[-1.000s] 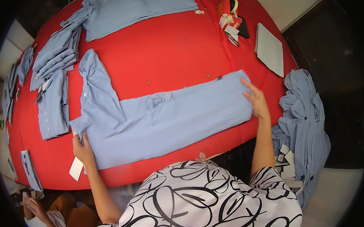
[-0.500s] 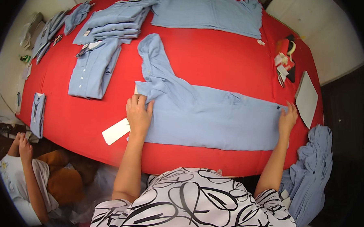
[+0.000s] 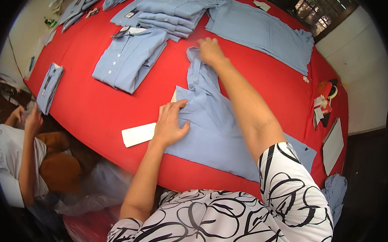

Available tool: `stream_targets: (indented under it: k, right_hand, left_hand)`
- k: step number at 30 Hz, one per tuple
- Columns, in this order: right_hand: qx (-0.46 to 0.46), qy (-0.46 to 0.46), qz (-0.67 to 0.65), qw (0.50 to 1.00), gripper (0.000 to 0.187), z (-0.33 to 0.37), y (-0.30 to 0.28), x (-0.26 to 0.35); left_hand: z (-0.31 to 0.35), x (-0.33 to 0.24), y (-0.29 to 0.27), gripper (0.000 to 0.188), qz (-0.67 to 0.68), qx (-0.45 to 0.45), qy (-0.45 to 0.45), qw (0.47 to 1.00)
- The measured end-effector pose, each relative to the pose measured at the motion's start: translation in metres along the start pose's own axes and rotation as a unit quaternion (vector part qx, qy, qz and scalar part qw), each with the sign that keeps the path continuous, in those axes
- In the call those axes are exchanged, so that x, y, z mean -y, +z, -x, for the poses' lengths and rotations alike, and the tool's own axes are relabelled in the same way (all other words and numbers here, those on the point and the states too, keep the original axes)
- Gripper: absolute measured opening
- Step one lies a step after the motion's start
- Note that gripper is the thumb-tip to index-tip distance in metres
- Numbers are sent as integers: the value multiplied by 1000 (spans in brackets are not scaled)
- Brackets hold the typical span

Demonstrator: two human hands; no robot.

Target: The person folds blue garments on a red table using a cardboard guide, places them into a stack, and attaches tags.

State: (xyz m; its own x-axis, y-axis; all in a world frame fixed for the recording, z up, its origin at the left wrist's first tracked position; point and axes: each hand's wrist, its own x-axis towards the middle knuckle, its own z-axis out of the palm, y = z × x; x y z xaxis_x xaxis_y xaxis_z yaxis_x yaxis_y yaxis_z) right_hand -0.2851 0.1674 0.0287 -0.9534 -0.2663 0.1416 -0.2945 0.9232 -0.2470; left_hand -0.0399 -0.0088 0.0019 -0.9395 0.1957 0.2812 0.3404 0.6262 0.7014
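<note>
A light blue shirt (image 3: 210, 141) lies partly folded on the red-covered table in front of me, one sleeve (image 3: 206, 78) stretching away from me. My left hand (image 3: 171, 124) rests on the shirt's left edge, thumb apart from the bent fingers. A white card (image 3: 138, 135) sticks out beside that hand, its far end hidden. My right hand (image 3: 212, 51) is at the far end of the sleeve. Its fingertips are smeared by motion, so a grip cannot be made out. My right forearm passes over the shirt and hides part of it.
A folded shirt (image 3: 129, 60) and a shirt stack (image 3: 170, 16) lie beyond my left hand. Another garment (image 3: 260, 33) is spread at the far side. Tape and small tools (image 3: 324, 100) and a white board (image 3: 332, 146) lie right. A person (image 3: 23, 157) sits at lower left.
My right hand has left the shirt's right end and moved far and left to the sleeve end. My left hand stays on the left edge. The view has turned to the right.
</note>
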Motion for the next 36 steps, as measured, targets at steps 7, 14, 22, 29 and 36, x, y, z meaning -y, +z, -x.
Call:
stream_targets:
  k: [7,14,22,29,36]
  right_hand:
    - [-131,55,10,990,22,11,-78,-87]
    - [-160,-104,-347,918,21,226,-175,-12]
    - [-120,100,-174,972,20,439,-79,-49]
    - [-155,270,-259,914,35,423,-76,-12]
    - [-135,189,-249,940,41,405,-107,-24]
  left_hand:
    - [-7,-2,0,63,-10,28,-43,999]
    - [-7,2,3,51,-10,5,-51,999]
    - [-6,7,10,29,9,-9,-23,1000]
    - [-8,-1,3,22,-6,22,37,999]
    - [-6,8,5,21,13,14,46,999]
